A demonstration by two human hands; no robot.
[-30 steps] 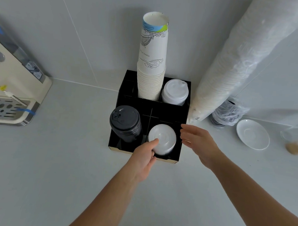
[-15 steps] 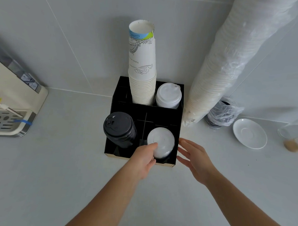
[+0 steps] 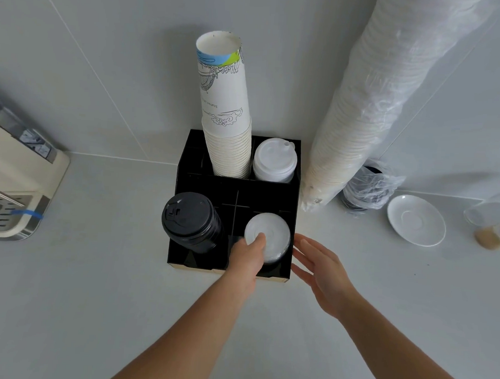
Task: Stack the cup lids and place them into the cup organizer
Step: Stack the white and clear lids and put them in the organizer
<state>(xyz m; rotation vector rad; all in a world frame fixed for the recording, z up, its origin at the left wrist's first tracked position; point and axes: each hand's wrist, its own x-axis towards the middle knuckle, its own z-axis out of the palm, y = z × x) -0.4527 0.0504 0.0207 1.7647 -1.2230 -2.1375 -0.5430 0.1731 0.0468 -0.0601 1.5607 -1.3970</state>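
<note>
Reached in with both forearms from the near edge of the counter (image 3: 94,311). Right hand (image 3: 322,274) hung open just beside the organizer (image 3: 183,172), fingers straight and spread, holding nothing, fingertips near the front right corner but seemingly not touching it. Left hand (image 3: 247,253) curled at the near side of the clear lids (image 3: 267,236), thumb pressed on top of the stack; whether the hidden fingers gripped the far side could not be told, though a grip on the stack looked likely. Clear lids sat in the front right compartment, top lid level and rising just above the wall. Judged to be the seating step: stack already lowered into its slot, only the settling and release left. Next move called for a light downward press to check the stack bottomed out straight, then an easy letting go without dragging the top lid askew. Black lids (image 3: 191,221) stood in the front left compartment, touching nothing of the hands. Behind, white lids (image 3: 274,160) filled the rear right slot beside the tall cups (image 3: 227,125). Farther right, a wrapped sleeve (image 3: 375,109) leaned on the wall, saucer (image 3: 416,220) well apart.
</note>
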